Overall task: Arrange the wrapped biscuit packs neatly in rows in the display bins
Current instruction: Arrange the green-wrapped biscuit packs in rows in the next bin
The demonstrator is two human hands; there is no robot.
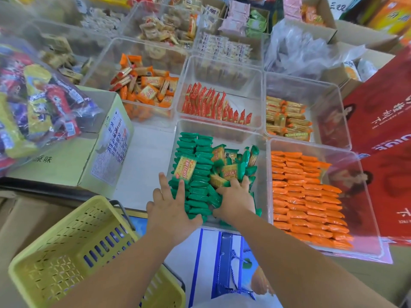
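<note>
From here I cannot tell whether the right hand (235, 198) grips anything: its fingers (241, 184) sink among the loose green packs (201, 174). The left hand (171, 207) covers the row ends beneath it, and both hands hide much of the near wall of the green-pack bin (224, 130). The far bins (160, 23) are blurred; I cannot read their wrappers. The yellow basket (73, 252) runs off the bottom edge, the red cartons (382, 112) off the right, the snack bag (33, 103) off the left. The print on the cardboard box (111, 152) is too small to read.
</note>
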